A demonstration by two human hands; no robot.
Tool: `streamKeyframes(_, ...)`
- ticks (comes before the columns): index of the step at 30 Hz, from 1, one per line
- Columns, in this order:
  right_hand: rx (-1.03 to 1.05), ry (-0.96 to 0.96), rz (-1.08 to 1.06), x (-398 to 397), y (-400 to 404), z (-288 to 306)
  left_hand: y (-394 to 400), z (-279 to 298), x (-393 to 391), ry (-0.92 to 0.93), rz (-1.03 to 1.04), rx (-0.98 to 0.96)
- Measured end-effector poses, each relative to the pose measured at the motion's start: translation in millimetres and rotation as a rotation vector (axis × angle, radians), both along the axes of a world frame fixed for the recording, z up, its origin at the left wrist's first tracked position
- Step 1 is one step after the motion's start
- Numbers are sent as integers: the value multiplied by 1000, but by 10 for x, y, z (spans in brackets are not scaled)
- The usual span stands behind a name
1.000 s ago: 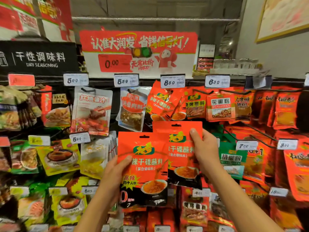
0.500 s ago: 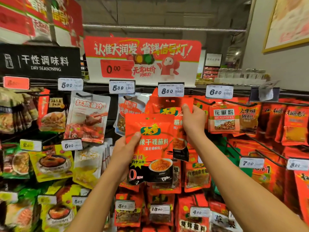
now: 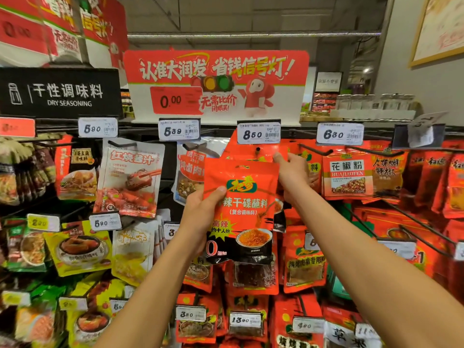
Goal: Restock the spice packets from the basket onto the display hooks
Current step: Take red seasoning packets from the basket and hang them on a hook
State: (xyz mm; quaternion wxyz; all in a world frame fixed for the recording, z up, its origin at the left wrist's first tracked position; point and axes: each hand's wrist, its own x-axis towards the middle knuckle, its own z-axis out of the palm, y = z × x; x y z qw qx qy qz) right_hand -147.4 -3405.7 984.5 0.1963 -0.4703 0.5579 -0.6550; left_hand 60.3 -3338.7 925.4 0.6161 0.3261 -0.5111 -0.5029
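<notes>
My left hand [image 3: 200, 212] grips an orange-red spice packet [image 3: 243, 212] by its left edge, held upright in front of the display. My right hand [image 3: 292, 172] is raised behind it and pinches the top of a second orange packet [image 3: 253, 153] at the display hook [image 3: 257, 149] just under the 8.50 price tag [image 3: 258, 133]. Most of that second packet is hidden behind the first. The basket is out of view.
Hooks full of hanging packets surround the spot: a pale packet [image 3: 130, 177] at left, orange pepper-powder packets [image 3: 347, 175] at right, more rows below. Bare black hook arms [image 3: 414, 222] jut out at right. A red promotional sign [image 3: 216, 84] stands above.
My right hand has lifted its packet from chest height up to the hook under the 8.50 tag. My left hand followed upward with the other packet. The view came closer to the shelf.
</notes>
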Motion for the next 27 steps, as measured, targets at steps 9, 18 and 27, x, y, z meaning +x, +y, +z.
streamKeyframes(9,-210,-152,-151,-201,368,-27,-108,247,-309,36,13,-32)
streamKeyframes(18,-158,41,48,-46,395,-94,-212,396,-391,-52,63,1)
streamKeyframes(27,-125,149,-120,-7,404,79,-360,420,-436,-112,142,48)
